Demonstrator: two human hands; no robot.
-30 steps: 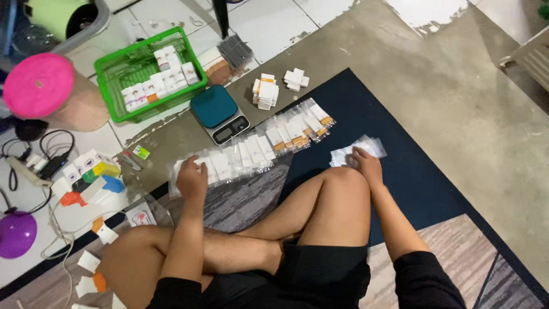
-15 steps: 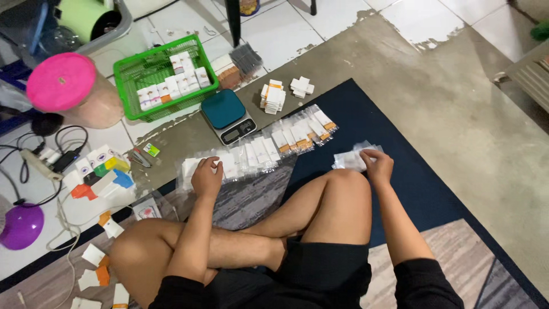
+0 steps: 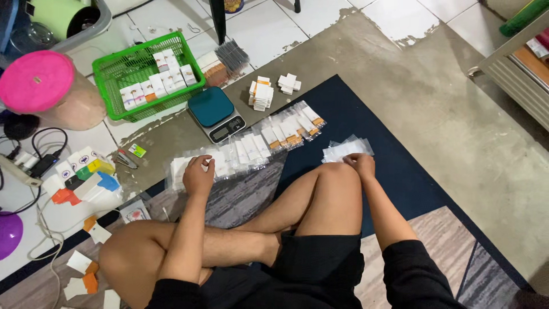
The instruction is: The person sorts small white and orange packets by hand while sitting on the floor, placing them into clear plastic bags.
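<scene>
**Two hands on clear packets on the floor**

The left hand [image 3: 198,175] lies palm down on the near end of a long row of small clear plastic packets with white boxes inside [image 3: 246,150]. Its fingers are bent over the packets, and its grip presses on them from above. I cannot tell if it pinches one.

The right hand [image 3: 359,164] touches a small pile of empty clear plastic bags [image 3: 345,150]. The pile lies on the dark blue rug [image 3: 394,171], just past the person's bent knee. The fingers are curled on the near edge of the pile. I cannot tell if the grip is pressed together on a bag.

The row of packets runs across the grey floor and onto the rug, from the left hand up toward the right. Just behind the row stands a small teal kitchen scale [image 3: 215,114]. Beside the scale is a stack of small white and orange boxes [image 3: 261,93], and near that a little heap of white boxes [image 3: 289,83].

Farther back is a green plastic basket [image 3: 117,71] with more small boxes in it. To its left stands a clear jar with a round pink lid [image 3: 37,80].
</scene>
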